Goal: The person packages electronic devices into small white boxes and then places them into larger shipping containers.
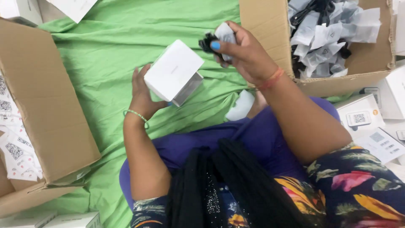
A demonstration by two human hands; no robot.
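Currently, the scene reads as follows.

Left hand: the left hand (142, 95) grips a small white box (173, 69) from beneath and behind, fingers closed on its lower left corner.

White box: held above the green cloth (109, 46), tilted, its broad white face turned upward. A grey inner part shows at its lower right edge. It sits left of the right hand and does not touch it.

Right hand: the right hand (242, 50) is raised just right of the box, fingers curled around a wrapped black item (219, 38). The thumb presses on the front of the item.

Wrapped item: a black part in pale wrapping, held at the fingertips, level with the top of the white box and close to the near left corner of the right carton.

Right carton: an open cardboard carton (270, 25) at upper right, holding many similar pale-wrapped black parts (329, 33).

Left carton: a second cardboard carton (46, 114) lies at the left edge, with printed white sheets (14, 147) inside.

Cloth: green, creased, covering the work surface between the two cartons.

Other items: a folded white piece (240, 105) rests on the cloth beside the person's knee; several white boxes (371, 114) are stacked at far right.
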